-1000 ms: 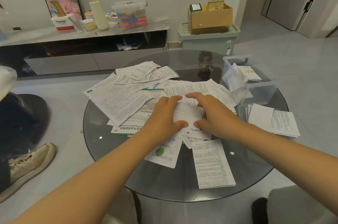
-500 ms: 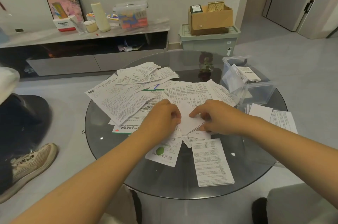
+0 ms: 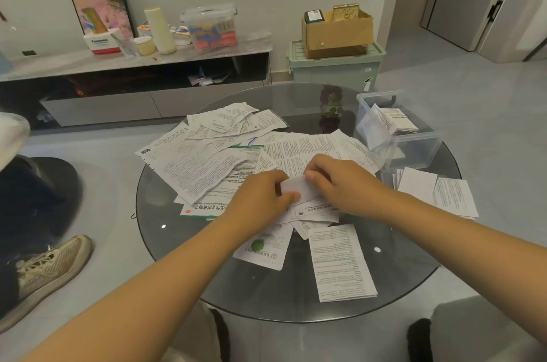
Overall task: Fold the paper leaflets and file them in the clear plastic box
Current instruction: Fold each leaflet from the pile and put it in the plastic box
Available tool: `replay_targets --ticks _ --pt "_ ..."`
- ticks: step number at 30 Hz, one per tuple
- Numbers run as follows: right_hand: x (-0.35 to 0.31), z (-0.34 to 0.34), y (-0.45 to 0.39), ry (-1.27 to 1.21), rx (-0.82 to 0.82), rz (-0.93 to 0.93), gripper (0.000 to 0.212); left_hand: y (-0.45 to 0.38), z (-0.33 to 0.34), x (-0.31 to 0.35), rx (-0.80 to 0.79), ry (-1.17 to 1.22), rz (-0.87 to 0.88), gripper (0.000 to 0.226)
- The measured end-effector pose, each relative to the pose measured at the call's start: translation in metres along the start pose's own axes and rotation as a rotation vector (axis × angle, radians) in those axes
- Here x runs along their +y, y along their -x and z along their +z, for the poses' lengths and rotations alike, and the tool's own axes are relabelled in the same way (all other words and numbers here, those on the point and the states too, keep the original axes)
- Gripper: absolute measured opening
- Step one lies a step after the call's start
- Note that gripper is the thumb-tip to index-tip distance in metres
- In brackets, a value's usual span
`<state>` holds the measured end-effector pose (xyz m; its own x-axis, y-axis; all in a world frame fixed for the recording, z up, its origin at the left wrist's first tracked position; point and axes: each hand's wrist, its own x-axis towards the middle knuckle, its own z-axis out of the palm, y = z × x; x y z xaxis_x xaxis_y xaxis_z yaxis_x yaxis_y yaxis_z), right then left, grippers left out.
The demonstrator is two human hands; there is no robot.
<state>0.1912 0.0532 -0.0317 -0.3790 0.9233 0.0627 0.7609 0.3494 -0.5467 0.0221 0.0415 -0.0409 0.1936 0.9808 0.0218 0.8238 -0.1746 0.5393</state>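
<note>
White paper covers most of the round glass table [image 3: 183, 246], and the clear plastic box [image 3: 414, 151] at its far right edge is the thing to steer by. Well to the left of that box and nearer the person, both hands meet over the heap of unfolded leaflets [image 3: 204, 163]. The left hand [image 3: 260, 199] pinches the left end of a small folded leaflet [image 3: 296, 188], thumb underneath and fingers curled over it; the right hand [image 3: 340, 184] grips the other end, its fingertips pressing along the top edge. The leaflet sits just above the pile, blank side up, already reduced to a narrow strip. I take this for the tail of the folding step, the last crease being firmed. A few folded leaflets [image 3: 393, 123] already lean inside the box, and a small stack of papers [image 3: 438, 191] lies on the glass just in front of it. Next, I would guess, one hand must let go while the other carries the strip rightward to the box and slots it upright beside those already filed. Most of the heap is yet to be done.
</note>
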Motion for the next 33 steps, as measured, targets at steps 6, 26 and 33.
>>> replay_targets --ticks 6,26,33 --pt "0.003 0.014 -0.007 0.231 -0.034 0.043 0.047 -0.011 0.004 -0.004 -0.038 -0.040 -0.049 0.049" --pt "-0.014 -0.030 0.035 0.025 -0.075 0.079 0.010 0.023 -0.005 0.028 -0.041 0.414 -0.116 0.021" --pt "-0.004 -0.032 0.072 0.064 -0.102 0.201 0.012 0.050 0.009 0.030 -0.147 0.247 0.081 0.051"
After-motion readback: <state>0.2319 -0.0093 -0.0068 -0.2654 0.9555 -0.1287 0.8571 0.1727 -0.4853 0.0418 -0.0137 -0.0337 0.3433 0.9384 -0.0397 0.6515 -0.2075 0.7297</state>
